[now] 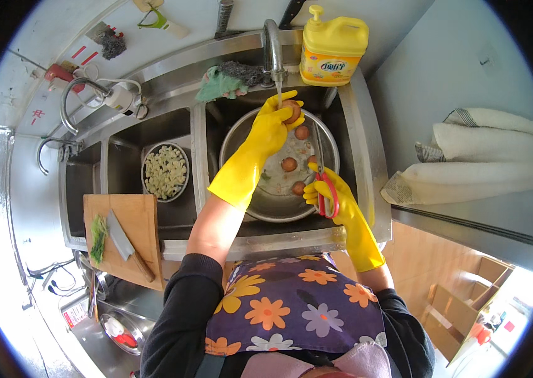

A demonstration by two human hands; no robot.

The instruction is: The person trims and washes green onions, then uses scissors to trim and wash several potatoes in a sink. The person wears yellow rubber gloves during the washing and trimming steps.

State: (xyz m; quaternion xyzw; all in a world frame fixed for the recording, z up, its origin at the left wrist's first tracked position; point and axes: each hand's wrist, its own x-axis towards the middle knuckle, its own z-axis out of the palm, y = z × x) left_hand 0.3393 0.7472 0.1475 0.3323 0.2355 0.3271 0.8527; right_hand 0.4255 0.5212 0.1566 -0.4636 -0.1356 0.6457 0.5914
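My left hand [273,125], in a yellow rubber glove, holds a round brown mushroom or similar vegetable [291,112] under water running from the curved metal faucet [273,49]. Below it, a large steel basin [279,218] sits in the right sink compartment. Several similar brown pieces, one of them here [288,164], lie in the basin's water with small green and pale scraps. At the basin's right side, my right hand [330,191], also gloved, grips the red handles of kitchen scissors [327,198], whose blades point up toward the faucet.
A yellow detergent jug [334,52] stands behind the sink at right; a green cloth [221,86] lies left of the faucet. In the middle compartment is a bowl of cauliflower pieces [165,171]. A cutting board [146,212] holds a kitchen knife [121,235] and chopped greens [98,238].
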